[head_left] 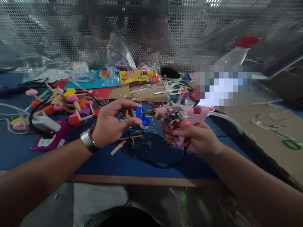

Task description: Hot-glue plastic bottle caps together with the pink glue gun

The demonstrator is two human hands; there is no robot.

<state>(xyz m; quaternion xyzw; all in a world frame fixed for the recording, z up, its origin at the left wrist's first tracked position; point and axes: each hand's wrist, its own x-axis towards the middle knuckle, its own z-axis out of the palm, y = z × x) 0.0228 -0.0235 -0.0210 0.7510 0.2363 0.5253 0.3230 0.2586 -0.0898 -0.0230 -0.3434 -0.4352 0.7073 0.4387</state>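
My left hand, with a metal watch at the wrist, pinches a blue bottle cap between thumb and fingers. Another blue cap piece shows just beside it; I cannot tell whether the two are joined. My right hand is wrapped round the handle of a pink hot glue gun with a small red light lit. Its nozzle points left, right at the blue cap's opening. Stringy grey residue covers its front, and a glue stick juts out of the back. Under the caps a white round piece partly shows.
Left of my hand stands a wooden-stick structure with coloured pompoms, near a purple power strip. A black cord loops below the gun. Sticks, packets and a yellow wrapper lie behind. A clear bottle stands at right.
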